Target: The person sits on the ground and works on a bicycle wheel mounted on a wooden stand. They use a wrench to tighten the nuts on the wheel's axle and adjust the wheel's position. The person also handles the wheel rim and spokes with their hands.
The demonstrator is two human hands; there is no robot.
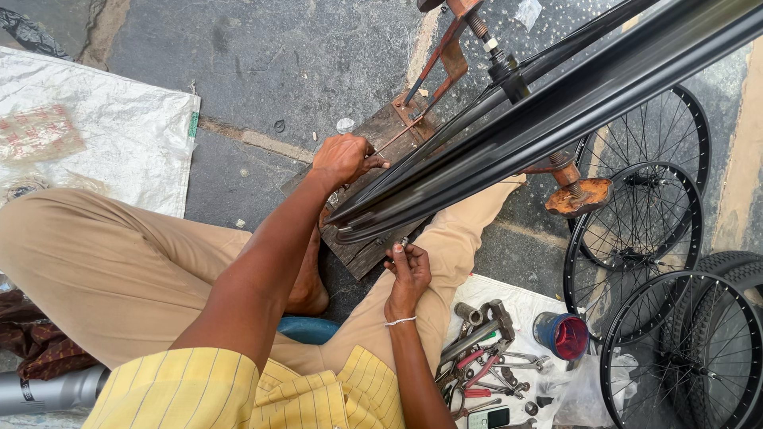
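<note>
One black wheel rim (509,151), held in a rusty stand, runs across the view from the lower middle to the upper right, above the person's lap. All places below are given from this rim.

- Left hand (343,159): one, at the rim's left edge, fingers curled shut around a thin spoke (389,141) that reaches toward the rim.
- Right hand (408,270): one, just under the rim's lower end, thumb and forefinger pinched on a small metal piece (403,243); what it is cannot be told. A white band sits on the wrist.
- Stand (445,56): one, of rust-brown metal, with two threaded arms that meet the rim, one above it and one below, the lower ending in a rusty disc (578,197).
- Wooden board (373,135): one, lying beneath the rim and stand on the grey pavement.
- Spoked wheels (636,230): three counted to the right of the rim, lying overlapped; the lowest one (683,357) lies against a tyre.
- Tin (563,334): one, blue with a red inside, below the rim to the right, standing on a white cloth.
- Hand tools (481,357): a heap beside the tin, too tangled to count, including a hammer and red-handled pliers.
- Woven white sack (119,127): one, spread flat well to the left of the rim.
- Clothing: tan trousers (119,270), legs folded, and a yellow striped shirt (238,389), below the rim.
- Grey metal tube (56,391): one, far lower left.
</note>
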